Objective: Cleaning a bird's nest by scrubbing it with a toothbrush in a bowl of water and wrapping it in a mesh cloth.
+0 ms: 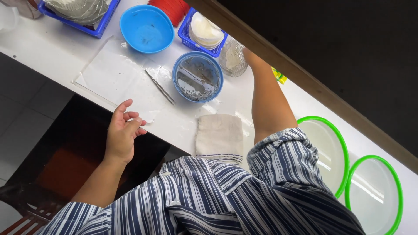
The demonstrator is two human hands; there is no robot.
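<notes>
My left hand hovers at the near edge of the white table, fingers loosely curled and apart, holding nothing, just beside a clear plastic sheet. My right arm reaches far across the table; my right hand is mostly hidden under a dark shelf edge, touching a small clear glass container. A blue bowl with water and small dark bits stands between the hands. Metal tweezers lie left of it.
An empty blue bowl, a blue basket of white discs, another blue basket and a red object stand at the back. A folded beige cloth lies near me. Two green-rimmed round lids sit right.
</notes>
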